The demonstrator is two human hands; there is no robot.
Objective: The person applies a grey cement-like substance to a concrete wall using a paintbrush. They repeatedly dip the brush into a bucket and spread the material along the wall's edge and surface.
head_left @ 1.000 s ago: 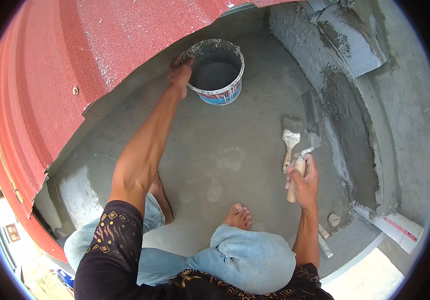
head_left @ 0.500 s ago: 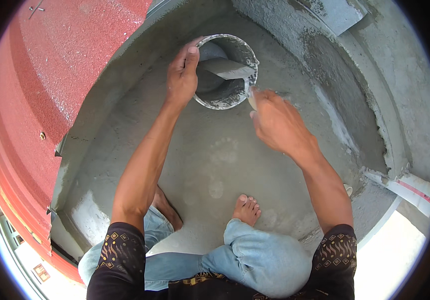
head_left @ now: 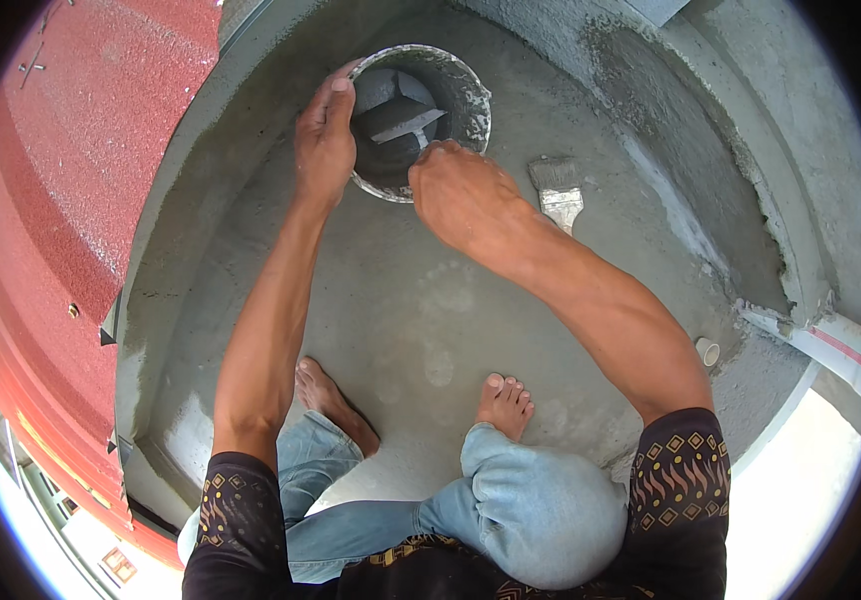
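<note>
A cement-smeared round bucket [head_left: 469,95] stands on the wet grey floor in front of me, its mouth facing up. My left hand [head_left: 326,145] grips the left side of its rim, thumb on the near side. At the bucket's near right edge, my right hand [head_left: 463,192] is closed round the handle of a trowel, most of which it hides. The trowel's flat blade [head_left: 406,125] reaches down inside the bucket, over grey cement mix at the bottom. To the right of the bucket, a wide paintbrush [head_left: 559,190] caked in grey lies on the floor.
A low curved cement wall [head_left: 686,120] bounds the floor at right. Red metal roofing [head_left: 81,180] rises along the left side. A short white pipe end [head_left: 708,351] sticks up at right, near a larger white pipe [head_left: 836,345]. My bare feet [head_left: 506,403] rest on the floor.
My right hand has moved left to the bucket's near rim, and the trowel blade has tilted lower inside. The brush, mostly hidden behind that hand before, now shows.
</note>
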